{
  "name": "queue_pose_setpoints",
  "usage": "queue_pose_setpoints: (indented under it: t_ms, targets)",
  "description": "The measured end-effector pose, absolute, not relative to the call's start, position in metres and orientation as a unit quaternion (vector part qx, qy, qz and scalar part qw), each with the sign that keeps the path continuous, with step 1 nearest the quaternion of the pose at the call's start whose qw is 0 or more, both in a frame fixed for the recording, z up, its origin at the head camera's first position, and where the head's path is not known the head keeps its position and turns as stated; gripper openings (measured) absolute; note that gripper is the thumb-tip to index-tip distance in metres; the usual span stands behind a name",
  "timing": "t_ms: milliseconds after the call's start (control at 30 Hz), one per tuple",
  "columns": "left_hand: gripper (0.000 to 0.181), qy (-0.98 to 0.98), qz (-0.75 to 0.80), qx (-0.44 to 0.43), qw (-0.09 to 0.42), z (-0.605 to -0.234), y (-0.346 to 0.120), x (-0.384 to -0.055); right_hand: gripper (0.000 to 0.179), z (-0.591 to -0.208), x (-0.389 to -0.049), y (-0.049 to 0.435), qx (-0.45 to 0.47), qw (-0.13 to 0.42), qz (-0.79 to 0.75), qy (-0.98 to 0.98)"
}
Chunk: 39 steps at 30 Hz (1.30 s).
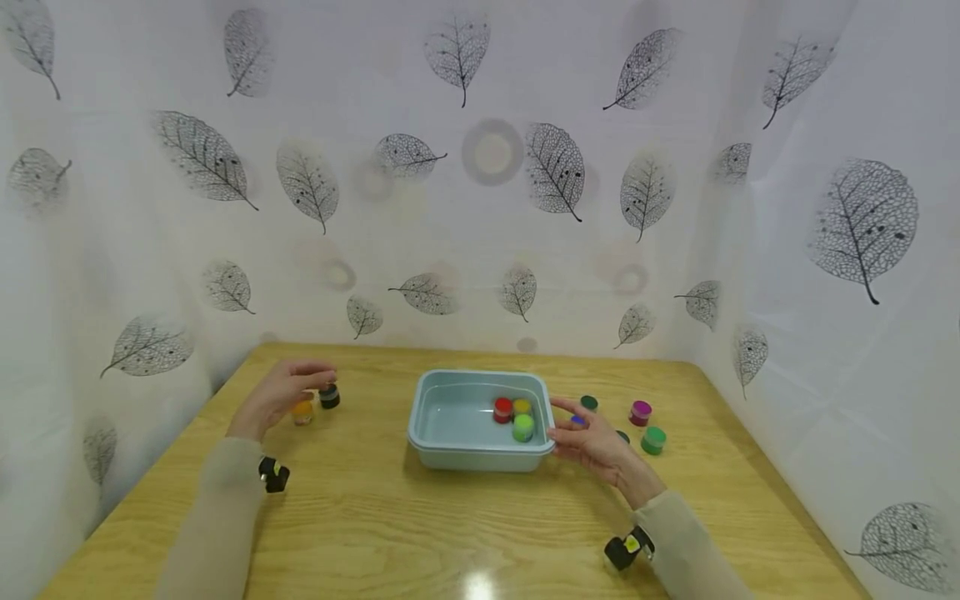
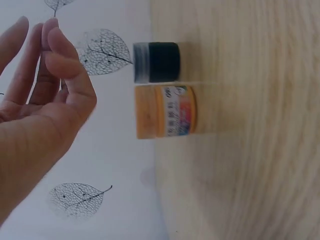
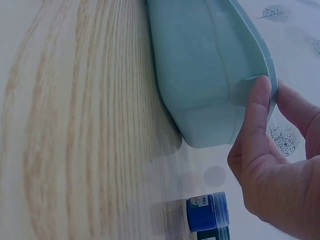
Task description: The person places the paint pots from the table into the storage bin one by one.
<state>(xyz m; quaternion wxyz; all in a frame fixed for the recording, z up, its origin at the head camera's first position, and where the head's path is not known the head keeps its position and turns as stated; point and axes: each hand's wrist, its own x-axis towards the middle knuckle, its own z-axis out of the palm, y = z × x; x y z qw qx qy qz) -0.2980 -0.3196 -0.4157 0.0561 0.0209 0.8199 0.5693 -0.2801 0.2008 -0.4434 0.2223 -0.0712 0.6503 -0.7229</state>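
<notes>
A light blue plastic tub stands mid-table, holding a red paint jar, a yellow paint jar and a light green paint jar at its right end. My right hand grips the tub's right end, the thumb and a finger at its rim. On the left, an orange paint jar and a black paint jar stand side by side. My left hand is raised by these jars, its fingers loosely bent and holding nothing.
Right of the tub stand a purple jar, a green jar, a dark green jar and a blue jar; another dark jar is partly hidden by my right hand. A leaf-print curtain encloses the wooden table.
</notes>
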Motion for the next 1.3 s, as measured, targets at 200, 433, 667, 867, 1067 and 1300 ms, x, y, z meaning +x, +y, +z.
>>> queue_pose_setpoints:
  t_ms: [200, 433, 667, 867, 1067, 1300]
  targets:
    - [0.057, 0.829, 0.557, -0.006, 0.037, -0.425, -0.331, -0.296, 0.071, -0.444, -0.281, 0.201, -0.07, 0.221, -0.723, 0.651]
    - [0.056, 0.834, 0.549, -0.035, 0.037, -0.43, -0.341, -0.291, 0.071, -0.443, -0.281, 0.201, -0.071, 0.222, -0.722, 0.651]
    - [0.059, 0.828, 0.556, -0.037, 0.064, -0.438, -0.353, -0.292, 0.071, -0.442, -0.28, 0.201, -0.068, 0.224, -0.722, 0.651]
    - [0.057, 0.836, 0.541, 0.0, 0.094, -0.443, -0.36, -0.289, 0.071, -0.442, -0.281, 0.201, -0.067, 0.226, -0.722, 0.65]
    - [0.061, 0.808, 0.578, 0.005, 0.115, -0.444, -0.36, -0.288, 0.07, -0.442, -0.282, 0.203, -0.066, 0.225, -0.722, 0.651]
    - [0.064, 0.793, 0.592, -0.026, 0.142, -0.446, -0.358, -0.289, 0.071, -0.442, -0.281, 0.202, -0.068, 0.231, -0.725, 0.645]
